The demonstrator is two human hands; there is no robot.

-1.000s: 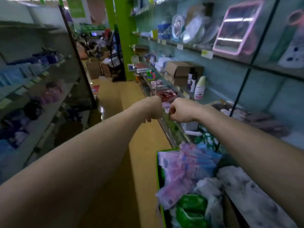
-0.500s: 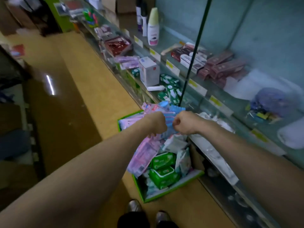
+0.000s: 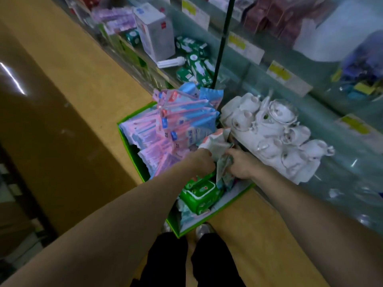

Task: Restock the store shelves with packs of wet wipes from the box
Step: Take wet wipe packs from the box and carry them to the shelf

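Wet wipes packs: soft green plastic packs [image 3: 199, 193] lie in the near half of the green-walled cardboard box [image 3: 132, 154]. Flat pink-and-blue plastic packs [image 3: 180, 125] are heaped in its far half and rise above its far rim.
Pack in hand: a white-and-teal soft plastic pack [image 3: 215, 143] is raised just above the box's right side, between the two hands.
Left hand grip: the left hand [image 3: 202, 160] is curled narrow at the pack's left edge and seems to pinch it. Its fingertips are hidden.
Right hand grip: the right hand [image 3: 241, 164] is closed round the pack's lower right part.
Step in hand: this looks like drawing one pack out of the box, with shelving yet to come.
Doing it well: lift straight up, holding the body of the pack rather than the thin wrapper edge. Keep the heaped pink-and-blue packs from sliding out.
Around: white porcelain teapots [image 3: 269, 129] stand on the low glass shelf [image 3: 331, 183] just right of the box. A dark upright shelf post [image 3: 221, 42] rises beyond the box's far corner, with small green cartons [image 3: 192, 59] and a tall white carton [image 3: 153, 32] farther beyond it.
In the way: the teapots sit close to the box's right rim and look fragile, so the right elbow needs care. The person's shoes [image 3: 204, 228] stand at the box's near corner.
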